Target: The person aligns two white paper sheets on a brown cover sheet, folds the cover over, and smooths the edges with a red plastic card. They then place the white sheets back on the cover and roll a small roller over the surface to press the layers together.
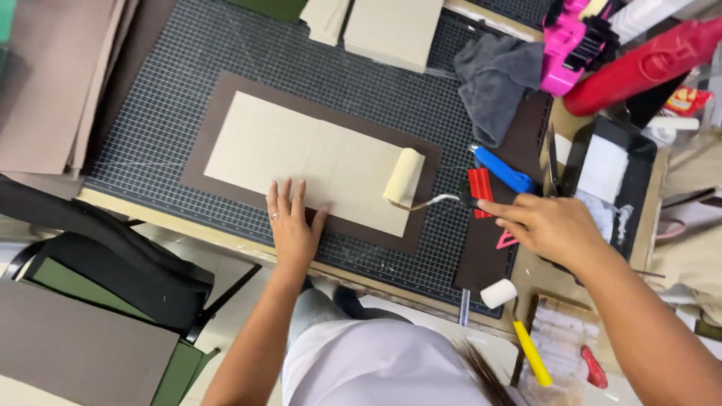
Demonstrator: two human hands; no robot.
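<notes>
The left hand (292,229) lies flat on the work, its fingers (284,197) spread and released, grasping nothing; the fingertips rest on the near edge of the cream board (301,154) and the palm covers the brown sheet (218,120) under it. The cream board is made of several panels side by side and it sits inside the brown sheet, which shows as a dark border all around. Both lie on the dark gridded cutting mat (188,53) that covers the tabletop (226,237). The right hand (553,225) is clenched around the red handle (480,189) of a paint roller (404,176); the cream roller head rests on the right end of the cream board, touching it, and a thin metal wire joins it to the handle. Just beside the handle, to the right, lies a blue tool (502,170), and behind it a grey cloth (496,79) is crumpled on the mat. Farther right there are a pink tool (568,45) and a red bottle (647,64) lying on its side. Near the right wrist a black tray (639,162) holds something white. At the near edge of the tabletop a second small roller with yellow handle (530,349) lies on a stained board. More cream boards (391,30) are stacked at the far side of the mat, and brown sheets (53,83) are piled on the left.
</notes>
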